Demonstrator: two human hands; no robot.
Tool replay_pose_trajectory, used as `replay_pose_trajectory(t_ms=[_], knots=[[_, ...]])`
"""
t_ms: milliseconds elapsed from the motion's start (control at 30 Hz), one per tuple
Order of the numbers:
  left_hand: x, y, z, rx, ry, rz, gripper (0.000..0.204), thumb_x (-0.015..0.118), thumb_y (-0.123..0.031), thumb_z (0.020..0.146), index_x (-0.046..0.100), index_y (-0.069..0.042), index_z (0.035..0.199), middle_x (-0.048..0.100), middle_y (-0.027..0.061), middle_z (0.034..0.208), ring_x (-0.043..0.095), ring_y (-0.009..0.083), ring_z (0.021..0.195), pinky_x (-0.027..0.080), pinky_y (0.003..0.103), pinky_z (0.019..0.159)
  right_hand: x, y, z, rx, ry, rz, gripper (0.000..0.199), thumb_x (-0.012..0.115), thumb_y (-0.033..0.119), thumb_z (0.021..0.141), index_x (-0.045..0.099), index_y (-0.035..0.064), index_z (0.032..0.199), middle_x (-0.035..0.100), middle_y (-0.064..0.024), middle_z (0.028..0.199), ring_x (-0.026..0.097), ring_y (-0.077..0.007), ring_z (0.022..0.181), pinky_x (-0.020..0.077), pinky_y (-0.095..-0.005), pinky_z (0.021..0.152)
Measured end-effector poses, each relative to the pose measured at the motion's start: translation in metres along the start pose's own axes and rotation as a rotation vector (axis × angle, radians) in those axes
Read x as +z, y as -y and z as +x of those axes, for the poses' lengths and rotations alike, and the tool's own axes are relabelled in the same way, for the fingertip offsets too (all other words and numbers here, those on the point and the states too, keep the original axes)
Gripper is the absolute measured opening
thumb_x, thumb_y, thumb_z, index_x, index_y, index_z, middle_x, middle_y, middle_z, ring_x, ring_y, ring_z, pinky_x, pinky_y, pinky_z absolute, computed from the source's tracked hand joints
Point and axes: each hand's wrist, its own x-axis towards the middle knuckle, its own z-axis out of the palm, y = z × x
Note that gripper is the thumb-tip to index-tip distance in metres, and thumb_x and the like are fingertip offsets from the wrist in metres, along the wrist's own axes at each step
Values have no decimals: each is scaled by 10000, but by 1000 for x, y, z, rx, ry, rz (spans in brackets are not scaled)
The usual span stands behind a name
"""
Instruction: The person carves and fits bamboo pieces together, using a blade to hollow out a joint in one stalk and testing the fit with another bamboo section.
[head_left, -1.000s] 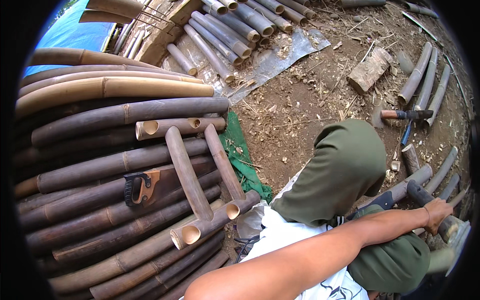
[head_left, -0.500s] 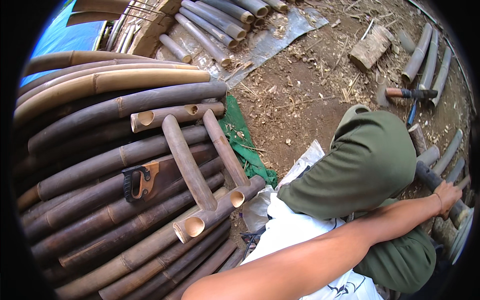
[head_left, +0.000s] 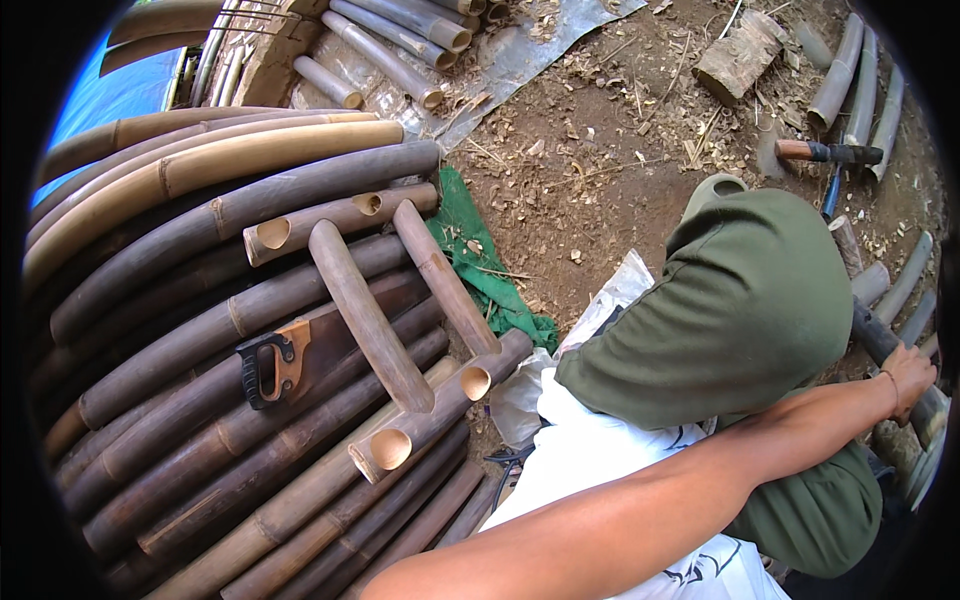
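Note:
My left arm crosses over my lap to the far right, where my left hand (head_left: 908,382) is closed round a dark bamboo pole (head_left: 876,332). The fingers' far side is partly hidden. My right hand is out of view. To my left, a bamboo frame (head_left: 368,315) lies on a stack of poles: two crosspieces join two end pieces that have round scooped openings. Beside it, a handsaw (head_left: 270,368) with a black and orange handle rests on the same poles.
Long bamboo poles (head_left: 290,190) fill the left side. A hammer (head_left: 828,152) and cut bamboo lengths (head_left: 840,75) lie at the far right, near a wood block (head_left: 740,58). Green cloth (head_left: 480,260) and wood chips cover parts of the dirt floor. More bamboo (head_left: 385,58) lies at the back.
The whole view has shifted slightly, moving the bamboo frame and the far poles up and left in the picture. My left hand still grips the dark pole and appears slightly farther right.

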Motion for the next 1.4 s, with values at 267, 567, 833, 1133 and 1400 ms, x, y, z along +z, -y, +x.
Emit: replay_pose_trajectory(t_ms=[267, 567, 833, 1133, 1400], knots=[[-82, -30, -13, 1, 194, -25, 589, 897, -277, 498, 665, -129, 1020, 683, 114, 1043, 672, 309, 985, 547, 430, 825, -14, -16, -1, 0, -60, -105, 620, 584, 392, 887, 464, 6, 1357, 557, -198, 1288, 563, -331, 1181, 458, -469, 988], [-164, 30, -11, -332, -427, -395, 552, 791, -182, 598, 531, -52, 1067, 679, 173, 962, 667, 375, 944, 524, 433, 840, 58, 24, 3, -68, -22, -93, 617, 590, 398, 887, 467, 14, 1354, 557, -203, 1283, 562, -338, 1181, 459, -476, 983], [-201, 73, -10, -496, -656, -513, 477, 771, -129, 613, 560, -39, 1031, 696, 148, 938, 693, 288, 917, 536, 407, 835, 79, 18, -12, -50, 15, -116, 615, 596, 402, 886, 470, 20, 1351, 557, -207, 1279, 562, -344, 1182, 459, -483, 978], [-225, 151, -8, -771, -316, -684, 387, 781, -307, 752, 678, -71, 1041, 608, 68, 876, 621, 190, 809, 532, 316, 646, 98, 43, -29, -25, 63, -160, 612, 602, 408, 886, 473, 28, 1348, 557, -212, 1275, 561, -350, 1182, 460, -491, 973], [-245, 259, 3, -969, -459, -944, 572, 664, -452, 900, 513, -138, 1353, 560, 102, 1309, 543, 325, 1167, 444, 613, 940, 142, 103, 3, 83, 114, -102, 609, 608, 413, 886, 476, 35, 1345, 557, -216, 1271, 560, -357, 1182, 460, -497, 968]])
